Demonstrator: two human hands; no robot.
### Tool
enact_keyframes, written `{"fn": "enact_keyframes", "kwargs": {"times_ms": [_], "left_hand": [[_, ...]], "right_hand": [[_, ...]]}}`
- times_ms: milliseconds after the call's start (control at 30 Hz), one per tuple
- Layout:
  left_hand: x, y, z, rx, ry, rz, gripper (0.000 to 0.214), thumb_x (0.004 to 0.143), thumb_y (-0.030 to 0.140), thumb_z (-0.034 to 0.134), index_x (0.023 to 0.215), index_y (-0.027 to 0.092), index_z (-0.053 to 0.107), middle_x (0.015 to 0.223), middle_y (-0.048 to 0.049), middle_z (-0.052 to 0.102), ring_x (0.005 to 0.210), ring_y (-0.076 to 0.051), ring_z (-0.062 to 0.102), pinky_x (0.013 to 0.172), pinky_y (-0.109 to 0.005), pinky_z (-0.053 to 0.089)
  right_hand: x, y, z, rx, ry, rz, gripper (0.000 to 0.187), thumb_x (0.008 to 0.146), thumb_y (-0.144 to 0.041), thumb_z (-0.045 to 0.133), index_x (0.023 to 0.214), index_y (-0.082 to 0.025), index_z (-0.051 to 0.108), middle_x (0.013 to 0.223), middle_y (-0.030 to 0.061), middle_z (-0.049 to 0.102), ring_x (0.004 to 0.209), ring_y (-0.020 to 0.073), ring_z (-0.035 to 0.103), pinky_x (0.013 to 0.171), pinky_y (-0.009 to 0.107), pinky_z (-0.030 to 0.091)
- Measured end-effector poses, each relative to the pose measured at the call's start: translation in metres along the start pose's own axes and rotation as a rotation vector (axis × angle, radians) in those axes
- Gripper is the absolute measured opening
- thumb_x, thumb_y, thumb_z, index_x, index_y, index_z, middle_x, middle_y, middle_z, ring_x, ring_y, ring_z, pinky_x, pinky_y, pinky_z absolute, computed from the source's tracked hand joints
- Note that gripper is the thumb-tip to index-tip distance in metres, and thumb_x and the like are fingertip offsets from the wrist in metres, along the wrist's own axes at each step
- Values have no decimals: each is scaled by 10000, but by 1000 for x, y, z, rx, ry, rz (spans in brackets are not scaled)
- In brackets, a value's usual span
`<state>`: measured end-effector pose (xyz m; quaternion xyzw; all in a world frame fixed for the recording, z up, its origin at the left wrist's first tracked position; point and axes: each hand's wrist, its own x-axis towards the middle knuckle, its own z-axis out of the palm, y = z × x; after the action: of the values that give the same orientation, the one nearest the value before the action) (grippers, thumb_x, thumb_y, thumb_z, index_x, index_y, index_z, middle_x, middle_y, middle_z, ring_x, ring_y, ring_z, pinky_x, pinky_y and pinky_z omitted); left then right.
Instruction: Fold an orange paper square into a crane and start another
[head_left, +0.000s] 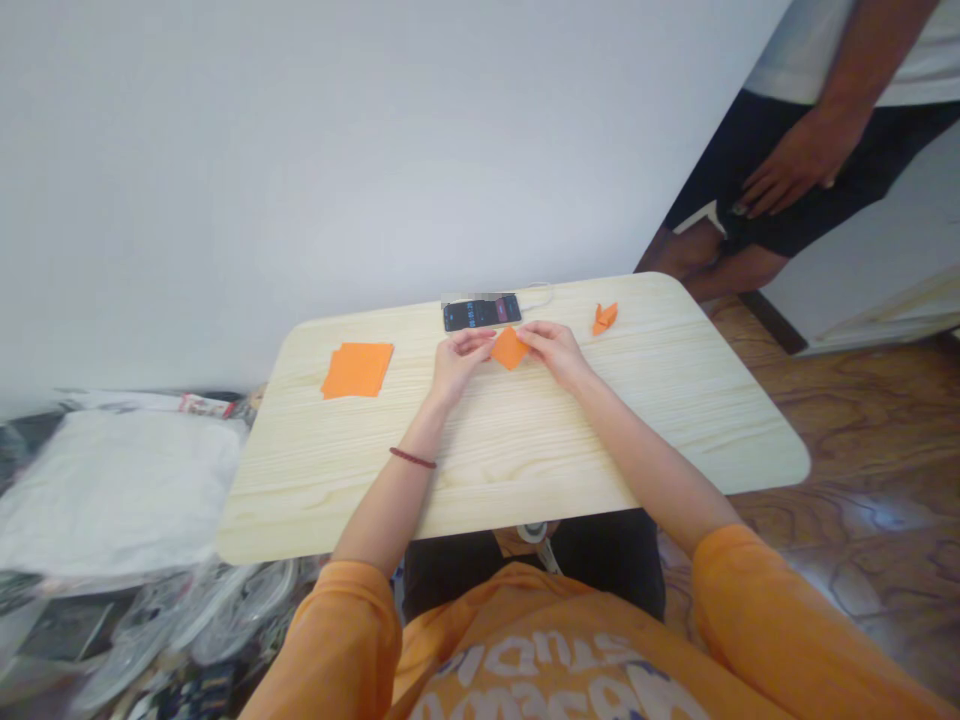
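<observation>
A small folded orange paper (pixel 510 348) is held just above the pale wooden table (pixel 525 440), near its far middle. My left hand (pixel 457 362) pinches the paper's left corner and my right hand (pixel 553 350) pinches its right edge; both have fingers closed on it. A stack of flat orange paper squares (pixel 358 369) lies to the left of my hands. A finished small orange folded shape (pixel 604 317) rests to the right, near the far edge.
A black phone (pixel 481 312) with a lit screen and a white cable lies just beyond my hands. Another person stands at the far right, a hand (pixel 787 165) hanging by dark shorts. Plastic-wrapped white bundles (pixel 112 490) fill the floor at left.
</observation>
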<state>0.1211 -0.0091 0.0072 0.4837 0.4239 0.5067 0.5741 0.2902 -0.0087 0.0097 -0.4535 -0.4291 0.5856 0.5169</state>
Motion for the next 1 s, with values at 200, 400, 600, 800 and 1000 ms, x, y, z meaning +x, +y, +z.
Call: {"fn": "enact_keyframes", "kwargs": {"times_ms": [200, 400, 600, 800, 1000], "left_hand": [[-1, 0, 2, 148, 126, 138, 255, 640, 215, 697, 885, 160, 654, 677, -11, 671, 639, -123, 623, 660, -248, 492], [-1, 5, 4, 146, 362, 190, 184, 602, 101, 644, 720, 193, 537, 647, 45, 561, 626, -85, 543, 653, -205, 448], [0, 4, 3, 125, 262, 167, 144, 621, 174, 680, 740, 178, 599, 673, 15, 588, 658, -107, 556, 675, -235, 445], [1, 0, 1, 39, 159, 105, 194, 614, 253, 729, 777, 169, 666, 788, -30, 691, 722, -135, 614, 723, -265, 471], [-2, 3, 2, 189, 107, 130, 203, 679, 249, 692, 867, 176, 720, 853, -57, 718, 706, -151, 612, 672, -272, 461]], "right_hand": [[-3, 4, 4, -274, -28, -203, 315, 617, -391, 730, 843, -178, 674, 783, 21, 643, 652, 114, 506, 553, 235, 354], [-12, 4, 9, -486, -134, -330, 639, 552, -360, 805, 1154, -239, 631, 1146, 69, 632, 853, 172, 560, 531, 226, 382], [-3, 8, 5, -346, -63, -212, 287, 664, -394, 716, 867, -192, 730, 893, 54, 710, 776, 157, 590, 588, 242, 404], [3, 4, 0, -31, 25, -19, 338, 531, -455, 791, 660, -159, 693, 645, 30, 656, 628, 127, 565, 560, 238, 395], [1, 3, 0, 120, 11, 66, 349, 477, -411, 837, 662, -161, 678, 658, 11, 636, 625, 95, 542, 557, 218, 370]]}}
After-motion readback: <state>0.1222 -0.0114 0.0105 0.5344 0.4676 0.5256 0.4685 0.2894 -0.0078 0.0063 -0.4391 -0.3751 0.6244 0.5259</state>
